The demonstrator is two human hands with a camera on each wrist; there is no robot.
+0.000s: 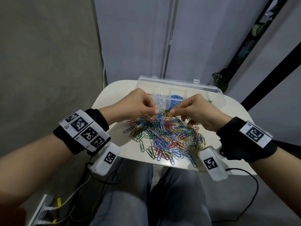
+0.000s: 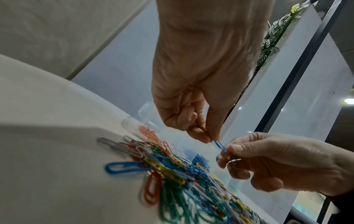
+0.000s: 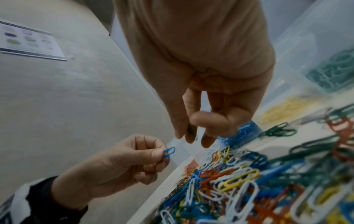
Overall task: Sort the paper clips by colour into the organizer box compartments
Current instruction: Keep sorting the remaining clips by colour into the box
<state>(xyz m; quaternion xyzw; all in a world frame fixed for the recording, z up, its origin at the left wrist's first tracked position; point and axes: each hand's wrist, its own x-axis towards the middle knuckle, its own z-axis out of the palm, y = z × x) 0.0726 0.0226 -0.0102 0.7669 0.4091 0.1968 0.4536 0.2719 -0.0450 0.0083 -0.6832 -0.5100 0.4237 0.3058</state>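
Observation:
A heap of mixed paper clips [image 1: 164, 136] lies on the small white table [image 1: 110, 101]. Behind it stands the clear organizer box [image 1: 203, 86], with white clips [image 1: 160, 101] and blue clips [image 1: 176, 99] in neighbouring compartments. Green clips [image 3: 333, 72] and yellow clips [image 3: 283, 110] fill other compartments. My left hand [image 1: 155, 110] pinches one blue paper clip [image 2: 220, 145] between thumb and forefinger above the box's near edge. My right hand [image 1: 172, 112] hovers right beside that clip, fingers curled, with a small dark clip [image 3: 190, 128] held between them.
The table's near edge runs just above my lap, and loose clips reach almost to it. Grey wall panels stand close behind the box. A printed card [image 3: 28, 40] hangs on the wall at the left. A plant [image 1: 218, 77] sits at the back right. Cables trail from both wrists.

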